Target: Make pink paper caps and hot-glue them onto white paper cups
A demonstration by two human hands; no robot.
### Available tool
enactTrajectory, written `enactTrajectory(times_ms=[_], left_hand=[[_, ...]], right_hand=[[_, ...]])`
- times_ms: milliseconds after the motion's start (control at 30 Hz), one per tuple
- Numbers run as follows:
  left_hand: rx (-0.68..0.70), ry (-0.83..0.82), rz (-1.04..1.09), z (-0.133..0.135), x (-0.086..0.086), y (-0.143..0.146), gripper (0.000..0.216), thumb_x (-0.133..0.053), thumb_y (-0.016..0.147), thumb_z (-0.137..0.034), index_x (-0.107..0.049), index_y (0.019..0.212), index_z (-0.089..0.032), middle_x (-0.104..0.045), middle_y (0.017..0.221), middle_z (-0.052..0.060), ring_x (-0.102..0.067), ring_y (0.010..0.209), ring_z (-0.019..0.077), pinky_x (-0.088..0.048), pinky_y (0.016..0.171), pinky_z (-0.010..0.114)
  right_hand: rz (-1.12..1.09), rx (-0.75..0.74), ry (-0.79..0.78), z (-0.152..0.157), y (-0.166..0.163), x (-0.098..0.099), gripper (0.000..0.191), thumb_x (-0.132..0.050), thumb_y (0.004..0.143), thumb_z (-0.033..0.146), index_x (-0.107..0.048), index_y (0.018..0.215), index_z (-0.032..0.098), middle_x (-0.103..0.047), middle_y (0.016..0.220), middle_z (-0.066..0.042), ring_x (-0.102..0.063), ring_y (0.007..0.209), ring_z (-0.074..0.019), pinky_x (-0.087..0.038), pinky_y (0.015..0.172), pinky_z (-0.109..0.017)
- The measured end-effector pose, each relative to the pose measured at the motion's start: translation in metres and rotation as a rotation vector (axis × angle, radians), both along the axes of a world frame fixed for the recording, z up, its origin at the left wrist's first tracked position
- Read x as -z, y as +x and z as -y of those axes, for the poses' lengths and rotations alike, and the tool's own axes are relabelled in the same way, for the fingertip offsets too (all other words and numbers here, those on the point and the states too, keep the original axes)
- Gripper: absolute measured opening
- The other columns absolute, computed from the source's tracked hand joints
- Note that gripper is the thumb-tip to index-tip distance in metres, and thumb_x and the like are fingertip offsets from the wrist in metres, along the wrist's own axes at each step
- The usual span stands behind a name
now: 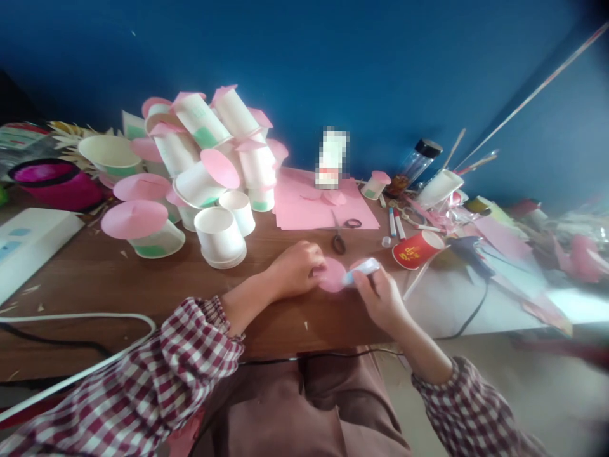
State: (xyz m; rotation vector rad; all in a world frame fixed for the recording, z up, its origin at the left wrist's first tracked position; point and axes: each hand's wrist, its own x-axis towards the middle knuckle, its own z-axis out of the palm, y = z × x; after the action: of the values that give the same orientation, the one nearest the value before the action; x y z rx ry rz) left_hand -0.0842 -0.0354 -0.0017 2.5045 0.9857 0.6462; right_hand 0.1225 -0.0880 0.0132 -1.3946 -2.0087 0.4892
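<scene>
My left hand [297,270] pinches a small pink paper circle [332,276] just above the front edge of the brown table [143,279]. My right hand [378,298] is closed round a white glue stick [364,268], whose tip touches the right edge of the circle. Both sleeves are red-and-white check.
A heap of white paper cups with pink paper lids [200,158] fills the back left. Pink paper sheets [314,203], scissors [340,235], marker pens [396,223] and a red cup on its side [419,249] lie behind my hands. A white cable [95,317] runs at the left.
</scene>
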Motion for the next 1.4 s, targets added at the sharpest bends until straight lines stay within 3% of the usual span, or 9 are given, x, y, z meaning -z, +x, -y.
enactTrajectory(times_ms=[233, 367, 500, 700, 1133, 1400], left_hand=[[0.011, -0.002, 0.018, -0.001, 0.002, 0.000, 0.014, -0.056, 0.079, -0.026, -0.067, 0.081, -0.018, -0.062, 0.090, 0.007, -0.054, 0.087, 0.0199, -0.042, 0.080, 0.033], [0.002, -0.003, 0.017, -0.001, 0.002, 0.001, 0.014, -0.056, 0.081, -0.027, -0.066, 0.079, -0.018, -0.061, 0.089, 0.006, -0.054, 0.087, 0.0193, -0.042, 0.079, 0.032], [0.009, 0.008, 0.008, -0.001, 0.002, 0.000, 0.014, -0.057, 0.079, -0.027, -0.064, 0.072, -0.017, -0.061, 0.086, 0.006, -0.053, 0.084, 0.0188, -0.042, 0.078, 0.032], [0.000, 0.011, -0.006, 0.000, 0.000, -0.001, 0.010, -0.057, 0.075, -0.020, -0.062, 0.068, -0.017, -0.060, 0.084, 0.006, -0.053, 0.082, 0.0189, -0.042, 0.075, 0.031], [0.003, 0.004, 0.015, 0.000, 0.000, 0.000, 0.014, -0.056, 0.079, -0.026, -0.063, 0.070, -0.017, -0.061, 0.086, 0.006, -0.053, 0.084, 0.0185, -0.042, 0.077, 0.031], [0.004, 0.006, 0.009, -0.001, 0.004, -0.001, 0.011, -0.056, 0.077, -0.023, -0.065, 0.075, -0.017, -0.061, 0.088, 0.007, -0.053, 0.086, 0.0193, -0.042, 0.078, 0.031]], right_hand=[[0.291, -0.050, 0.012, -0.002, -0.012, 0.010, 0.024, -0.045, 0.090, 0.039, -0.053, 0.097, 0.018, -0.064, 0.070, -0.004, -0.061, 0.061, -0.0190, -0.040, 0.056, -0.025], [0.348, -0.094, 0.036, -0.005, -0.012, 0.013, 0.025, -0.043, 0.091, 0.038, -0.054, 0.100, 0.017, -0.065, 0.074, -0.005, -0.062, 0.063, -0.0194, -0.039, 0.058, -0.025], [0.273, -0.120, 0.001, -0.007, -0.011, 0.008, 0.022, -0.045, 0.090, 0.038, -0.056, 0.091, 0.018, -0.063, 0.072, -0.003, -0.060, 0.062, -0.0173, -0.041, 0.058, -0.025], [-0.047, 0.033, 0.060, -0.007, -0.009, 0.003, 0.019, -0.045, 0.091, 0.035, -0.054, 0.086, 0.019, -0.063, 0.074, -0.002, -0.058, 0.066, -0.0150, -0.044, 0.065, -0.024], [0.341, -0.099, 0.033, -0.005, -0.014, 0.007, 0.023, -0.045, 0.090, 0.037, -0.055, 0.093, 0.016, -0.063, 0.066, -0.004, -0.059, 0.058, -0.0184, -0.036, 0.054, -0.025], [0.175, -0.020, 0.044, -0.003, -0.012, 0.004, 0.018, -0.044, 0.090, 0.034, -0.051, 0.084, 0.018, -0.060, 0.069, -0.003, -0.058, 0.061, -0.0159, -0.040, 0.059, -0.024]])
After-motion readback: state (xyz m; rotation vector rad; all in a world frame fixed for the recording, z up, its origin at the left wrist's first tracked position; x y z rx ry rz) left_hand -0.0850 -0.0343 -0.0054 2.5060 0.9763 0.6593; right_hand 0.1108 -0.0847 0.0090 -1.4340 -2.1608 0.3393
